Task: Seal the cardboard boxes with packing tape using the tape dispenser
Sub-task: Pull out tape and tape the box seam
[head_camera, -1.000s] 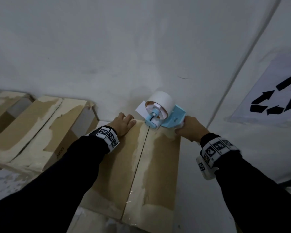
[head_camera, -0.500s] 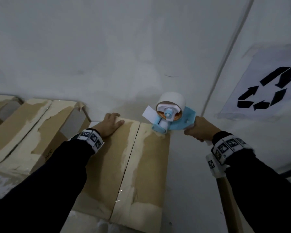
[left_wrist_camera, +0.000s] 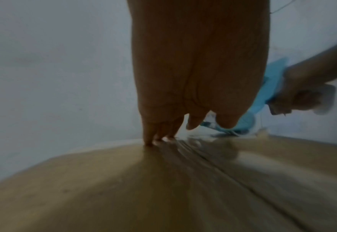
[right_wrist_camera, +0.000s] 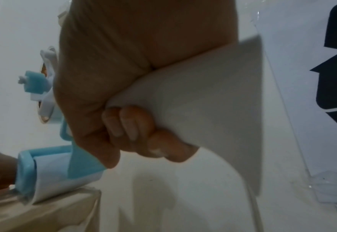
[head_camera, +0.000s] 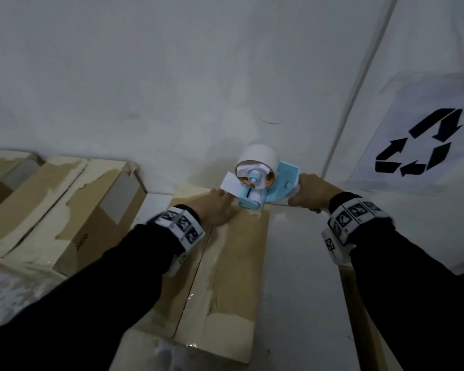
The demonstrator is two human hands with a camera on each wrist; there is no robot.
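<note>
Right hand [head_camera: 310, 192] is fisted round the white handle of the tape dispenser [head_camera: 263, 183], full wrap, fingers curled under in the right wrist view. Dispenser sits at 12 o'clock on the cardboard box [head_camera: 225, 277], roller nose touching the far edge right by the centre seam [head_camera: 196, 279]. White tape roll [head_camera: 257, 156] on top, a short white tab sticking out toward 10 o'clock.

Left hand [head_camera: 216, 210] is flat, fingers straight, tips pressing the left flap just beside the roller. It holds nothing. Can't tell from the blurred left wrist view whether it's pinning a tape end or only the flap.

More boxes [head_camera: 65, 210] at 9 o'clock, well apart. Recycling sign [head_camera: 418, 145] on the panel at 2 o'clock.

My read: start of a run along the seam, nothing laid down the length yet.

Risks from here:
- Tape end lifts on the pull toward 6 o'clock if the anchor at the far edge is weak; the surface looks torn and patchy, so grip may be poor.
- Dispenser sits slightly to the right of the seam, so a straight pull could miss the gap.
- Left fingertips are next to the roller and cutter: pinch or nick.
- Flaps could spring if the left hand lifts early.
</note>
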